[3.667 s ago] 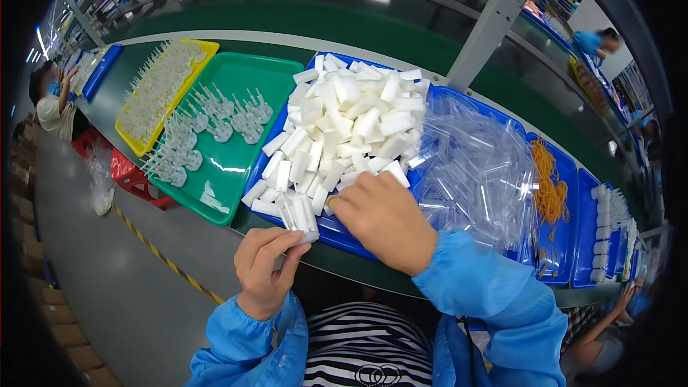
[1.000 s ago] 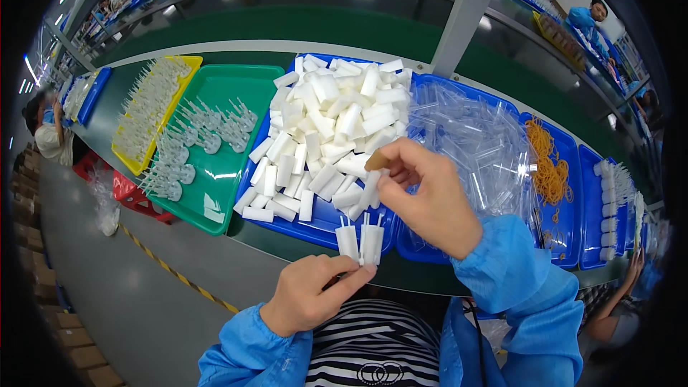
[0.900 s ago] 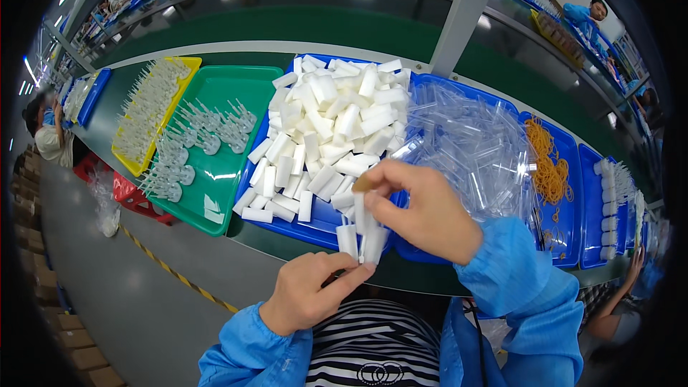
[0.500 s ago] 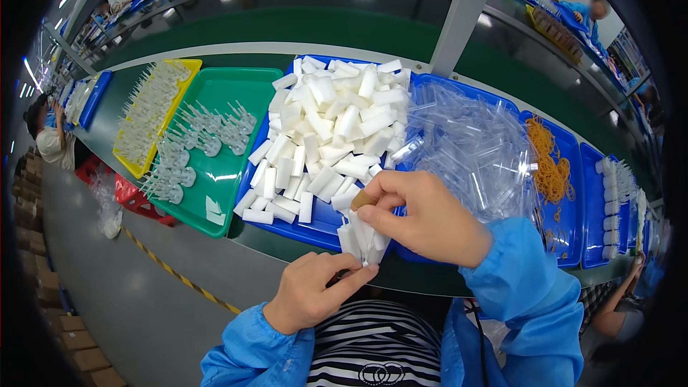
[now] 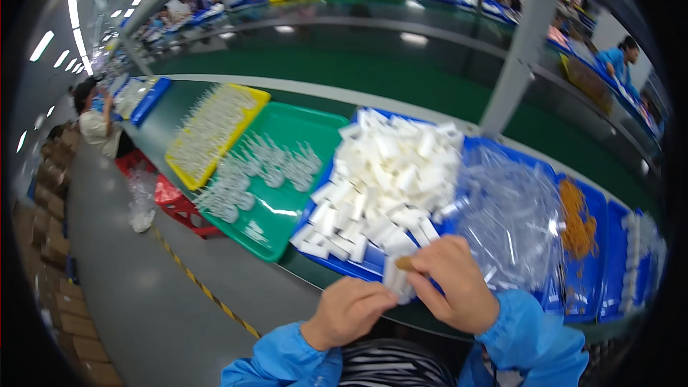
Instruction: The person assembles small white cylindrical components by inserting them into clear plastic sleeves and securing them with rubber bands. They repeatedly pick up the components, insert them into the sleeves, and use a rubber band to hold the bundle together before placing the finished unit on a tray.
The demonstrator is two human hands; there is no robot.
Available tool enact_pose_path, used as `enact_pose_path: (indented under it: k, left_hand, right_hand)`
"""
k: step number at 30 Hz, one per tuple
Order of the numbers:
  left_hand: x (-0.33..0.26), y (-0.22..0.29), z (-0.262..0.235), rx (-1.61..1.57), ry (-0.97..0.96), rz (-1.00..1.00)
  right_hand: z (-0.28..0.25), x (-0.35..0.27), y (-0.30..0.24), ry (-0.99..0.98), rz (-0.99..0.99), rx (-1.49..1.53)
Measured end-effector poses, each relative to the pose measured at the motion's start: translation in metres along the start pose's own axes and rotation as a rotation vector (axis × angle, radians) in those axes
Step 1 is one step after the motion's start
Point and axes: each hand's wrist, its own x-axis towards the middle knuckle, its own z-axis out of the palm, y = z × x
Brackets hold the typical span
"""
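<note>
My left hand [image 5: 351, 313] pinches the lower end of a whitish, translucent piece [image 5: 396, 279], which is blurred. At its upper end, my right hand [image 5: 455, 283] holds on with thumb and fingers. A small tan bit [image 5: 405, 264] shows at the right fingertips; whether it is a finger cover or something held, I cannot tell. Both hands are at the near edge of a blue tray [image 5: 331, 264] heaped with white foam-like blocks [image 5: 394, 165]. Clear plastic tubes [image 5: 509, 208] fill the blue tray just beyond my right hand.
Left of the blocks, a green tray [image 5: 326, 127] bears clear pronged pieces [image 5: 229, 197]; a yellow tray [image 5: 261, 98] holds more. Tan rubber bands [image 5: 575, 218] lie in a blue tray at right. A metal post [image 5: 523, 50] rises behind. Cartons [image 5: 54, 236] line the floor at left.
My view has swung left and up, so the trays appear farther right and lower. The hands stay together around the whitish piece, which now looks more blurred.
</note>
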Motion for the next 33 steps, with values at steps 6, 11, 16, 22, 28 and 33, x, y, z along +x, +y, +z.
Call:
enact_pose_path:
  k: [6,11,16,22,28,33]
  left_hand:
    - [0.009,0.000,-0.007,0.011,0.044,0.015]
    - [0.010,0.006,-0.005,0.005,0.010,0.031]
    - [0.009,0.012,-0.003,0.025,0.022,-0.062]
    - [0.028,0.024,-0.002,-0.200,-0.048,-0.238]
    - [0.032,0.041,0.008,-0.382,-0.059,-0.513]
    - [0.021,0.036,0.017,-0.599,0.055,-0.622]
  right_hand:
    - [-0.006,0.008,-0.008,-0.001,-0.054,0.025]
    - [-0.005,-0.005,-0.005,-0.037,0.077,0.133]
    - [-0.003,-0.013,-0.009,0.022,0.151,0.155]
    - [-0.007,-0.019,-0.012,0.065,0.182,0.159]
    - [-0.009,-0.022,-0.011,0.062,0.084,0.074]
    - [-0.021,-0.017,-0.013,0.054,0.052,0.022]
